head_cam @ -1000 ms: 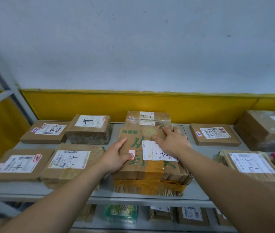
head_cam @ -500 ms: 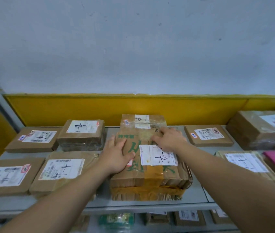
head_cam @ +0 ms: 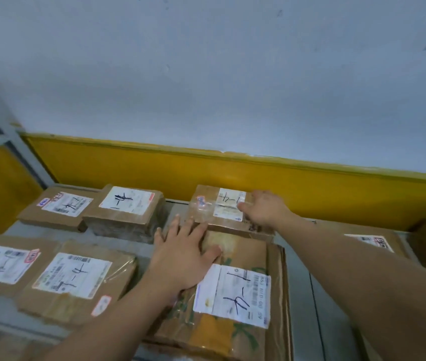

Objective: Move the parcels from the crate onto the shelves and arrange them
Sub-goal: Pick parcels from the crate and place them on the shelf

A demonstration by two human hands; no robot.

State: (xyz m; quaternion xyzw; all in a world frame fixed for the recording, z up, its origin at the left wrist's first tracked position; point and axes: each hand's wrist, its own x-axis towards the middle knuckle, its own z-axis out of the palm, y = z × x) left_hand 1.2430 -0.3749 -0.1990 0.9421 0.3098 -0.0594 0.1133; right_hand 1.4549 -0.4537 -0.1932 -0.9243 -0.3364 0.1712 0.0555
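Cardboard all over, head view only. A big front parcel (head_cam: 232, 295) with green print and a white label lay flat on the grey shelf (head_cam: 301, 295). On its far-left corner the left hand (head_cam: 180, 256) lay palm down with fingers straight and spread, gripping nothing, and the fingertips reached the far edge. Directly behind the big front parcel, touching or nearly so, sat a smaller taped parcel (head_cam: 205, 207). On that one's right end was the right hand (head_cam: 264, 212), thumb at the label edge. I couldn't tell whether its fingers curled over the far side or only pressed, so the grip is unknown. Just left of the big front parcel lay a wrinkled parcel (head_cam: 74, 280), with a flat carton (head_cam: 1, 264) further left beside it. Behind-left sat a thick parcel (head_cam: 128, 212), then a thin parcel (head_cam: 61, 207) further out. Well to the right, a half-hidden parcel (head_cam: 373, 242) showed past the right forearm. A yellow wall band (head_cam: 206, 173) ran behind everything.
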